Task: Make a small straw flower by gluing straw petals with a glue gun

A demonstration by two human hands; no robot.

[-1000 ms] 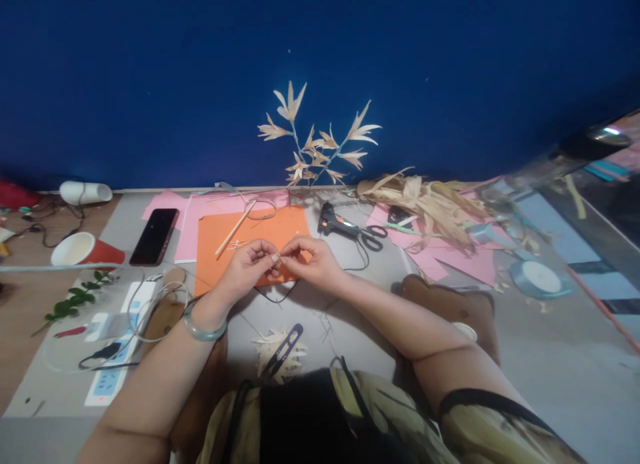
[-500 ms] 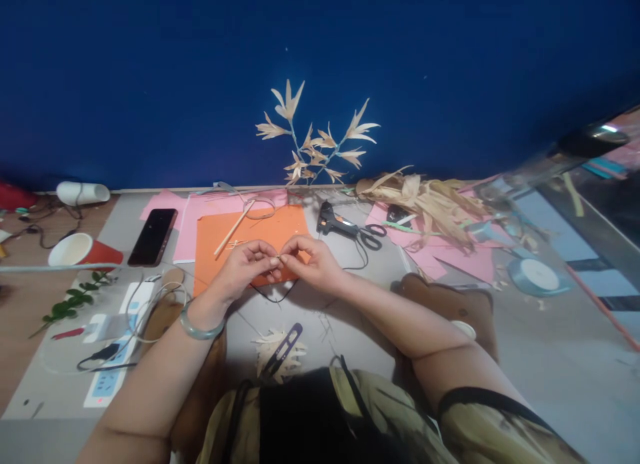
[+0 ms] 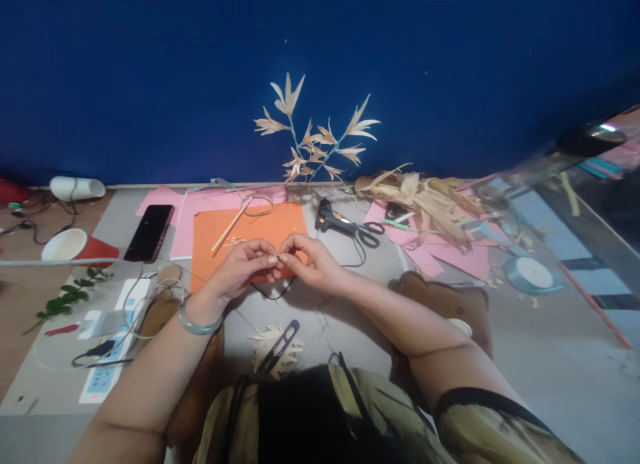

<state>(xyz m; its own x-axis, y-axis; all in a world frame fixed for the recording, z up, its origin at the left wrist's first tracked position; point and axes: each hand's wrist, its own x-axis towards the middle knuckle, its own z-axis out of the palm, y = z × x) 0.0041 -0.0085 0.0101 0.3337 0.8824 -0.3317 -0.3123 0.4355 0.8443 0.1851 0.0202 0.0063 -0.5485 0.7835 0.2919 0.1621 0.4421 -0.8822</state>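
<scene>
Orange sheet [image 3: 280, 217] below — left hand [image 3: 244, 267] meets right hand [image 3: 314, 263] — fingers [image 3: 289, 258] pinching a tiny piece [image 3: 278, 257].

I can read no text, label, brand or number from here. On the small, flat black piece [image 3: 397, 212] lying on the pink paper sheets [image 3: 425, 261], I make out pale marks, too small to read. The orange patch [image 3: 343, 218] on the black plastic glue gun [image 3: 327, 215] is too blurred for me to find lettering.
</scene>
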